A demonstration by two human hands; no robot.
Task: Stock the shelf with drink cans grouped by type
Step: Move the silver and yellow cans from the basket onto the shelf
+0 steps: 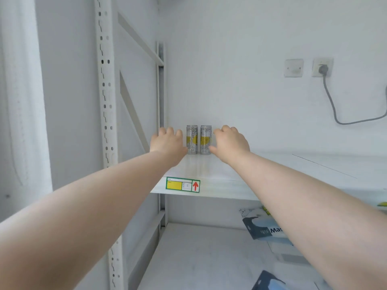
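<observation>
Two slim silver-and-yellow drink cans stand upright side by side at the back left of the white shelf (230, 183): the left can (192, 139) and the right can (205, 139). My left hand (167, 141) is just left of the left can, fingers curled loosely, thumb close to the can's lower side. My right hand (230, 142) is just right of the right can, fingers spread, thumb near its base. Neither hand wraps a can. Whether the thumbs touch the cans is unclear.
A yellow-green label with a red arrow (182, 184) sits on the shelf's front edge. The perforated upright post (105, 97) stands at left. Mask boxes (266, 227) lie on the lower shelf. A wall socket with a grey cord (322, 69) is at the right.
</observation>
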